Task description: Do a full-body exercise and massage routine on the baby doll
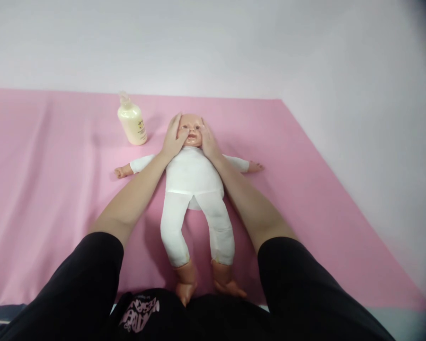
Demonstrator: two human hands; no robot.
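A baby doll with a white cloth body lies on its back, its head away from me and its feet toward me. My left hand lies flat along the left side of the doll's head, the thumb across its cheek near the mouth. Against the other side of the head rests my right hand, fingers stretched out and pointing up past the cheek. Both palms touch the head without fingers wrapping round it. The doll's arms spread outward beneath my forearms.
A pump bottle of pale yellow liquid stands left of the doll's head. Under everything is a pink sheet, wrinkled on the left, on a white surface. Dark floor tiles show at the lower left.
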